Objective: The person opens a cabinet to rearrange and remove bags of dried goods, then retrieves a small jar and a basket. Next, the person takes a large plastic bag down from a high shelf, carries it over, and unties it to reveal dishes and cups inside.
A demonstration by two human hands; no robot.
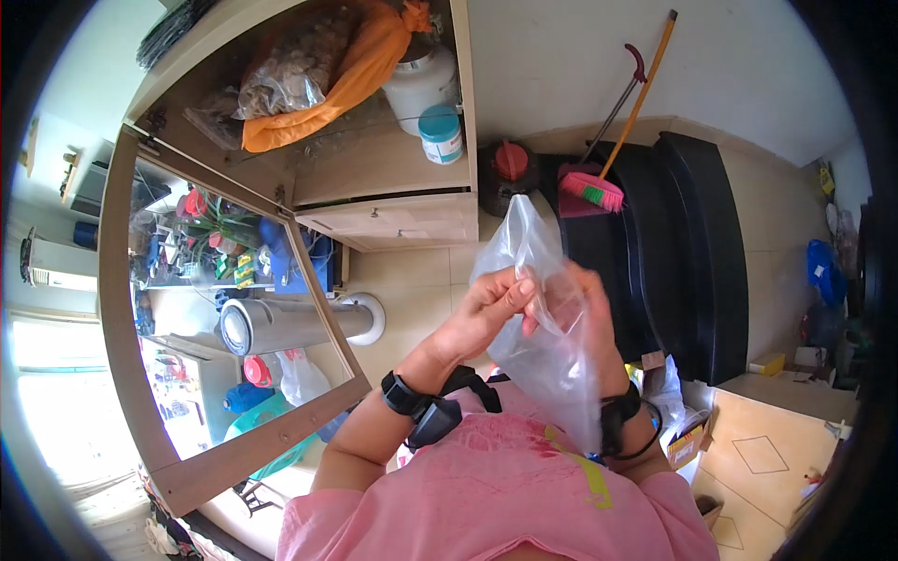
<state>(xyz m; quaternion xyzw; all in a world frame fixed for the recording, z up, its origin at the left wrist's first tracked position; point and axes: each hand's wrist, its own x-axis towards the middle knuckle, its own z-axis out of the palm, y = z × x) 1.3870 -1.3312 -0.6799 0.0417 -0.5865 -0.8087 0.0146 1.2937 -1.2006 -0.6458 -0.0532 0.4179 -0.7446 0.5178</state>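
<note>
A clear plastic bag point(552, 366) hangs in front of my chest, its crumpled top corner pointing up and away from me. My left hand point(491, 307) is closed on the bag, pinching the film between thumb and fingers near its middle. On the other side, my right hand point(589, 304) is also at the film with curled fingers, partly seen through the plastic. Whether those fingers are inside the bag or behind it, I cannot tell. Nothing shows inside the bag. Both wrists wear black straps.
At left, a cabinet's glass door point(323, 323) stands open beside me. Its shelf holds an orange bag point(351, 79), a white jar point(421, 89) and a teal-lidded tub point(441, 136). Ahead are a lidded dark container point(510, 173), a pink broom point(597, 191) and black steps point(697, 252). Boxes stand at right.
</note>
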